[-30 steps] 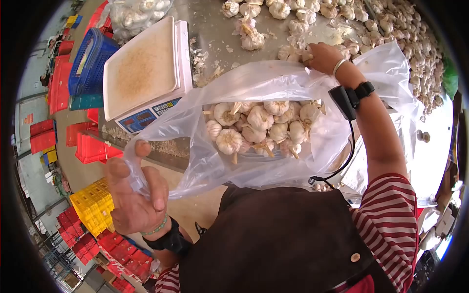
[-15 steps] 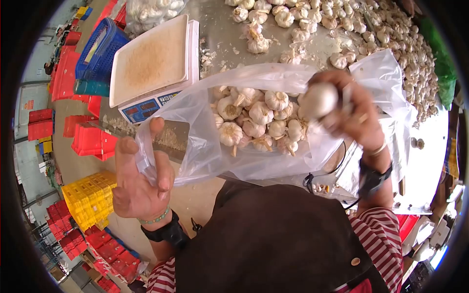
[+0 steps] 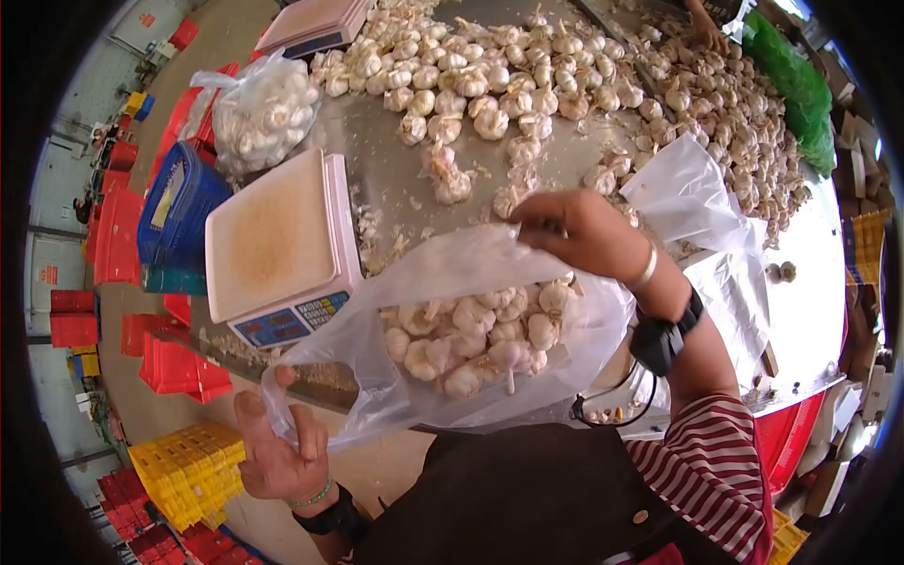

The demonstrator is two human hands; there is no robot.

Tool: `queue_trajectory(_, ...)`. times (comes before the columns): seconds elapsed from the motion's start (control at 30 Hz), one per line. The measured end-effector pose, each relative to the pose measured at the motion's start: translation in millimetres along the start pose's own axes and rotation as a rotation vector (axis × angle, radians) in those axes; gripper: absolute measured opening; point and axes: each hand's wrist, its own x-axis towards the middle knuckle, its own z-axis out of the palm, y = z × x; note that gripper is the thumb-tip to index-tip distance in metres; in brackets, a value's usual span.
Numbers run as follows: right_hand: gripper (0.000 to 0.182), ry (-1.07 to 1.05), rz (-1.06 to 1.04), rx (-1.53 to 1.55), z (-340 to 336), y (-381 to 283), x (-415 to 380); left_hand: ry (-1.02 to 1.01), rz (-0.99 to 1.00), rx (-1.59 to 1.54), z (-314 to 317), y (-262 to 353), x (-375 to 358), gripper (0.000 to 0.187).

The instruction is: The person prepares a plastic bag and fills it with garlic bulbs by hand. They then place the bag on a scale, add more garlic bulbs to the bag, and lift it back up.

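A clear plastic bag [image 3: 424, 292] holding several white garlic bulbs [image 3: 480, 334] hangs between my two hands, over the near edge of a steel table [image 3: 395, 179]. My left hand [image 3: 278, 452] pinches the bag's near corner low at the left. My right hand [image 3: 579, 231] grips the bag's far rim from above, fingers closed on the plastic. A pink and white digital scale [image 3: 278, 245] stands on the table just left of the bag, its tray bare.
Loose garlic bulbs [image 3: 527, 75] cover the far and right of the table. A tied bag of garlic [image 3: 259, 113] lies behind the scale, and another empty clear bag [image 3: 697, 202] lies at the right. A blue basket [image 3: 174, 212], red and yellow crates [image 3: 179, 466] stand on the floor at left. Another person's hand [image 3: 702, 28] is at the far edge.
My right hand has dropped the single bulb it held over the bag and now grips the bag's rim. The view has tilted up, showing more of the table.
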Motion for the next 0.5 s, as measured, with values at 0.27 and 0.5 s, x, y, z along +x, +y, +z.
queue_trajectory(0.27,0.040,-0.038,0.236,-0.446,61.0,124.8,77.8,0.110,-0.018,-0.107,4.6,-1.1,13.6,0.060)
queue_trajectory(0.5,0.026,0.059,0.275,-0.341,58.0,151.2,79.9,0.112,0.007,-0.116,-19.3,-18.0,20.2,0.050)
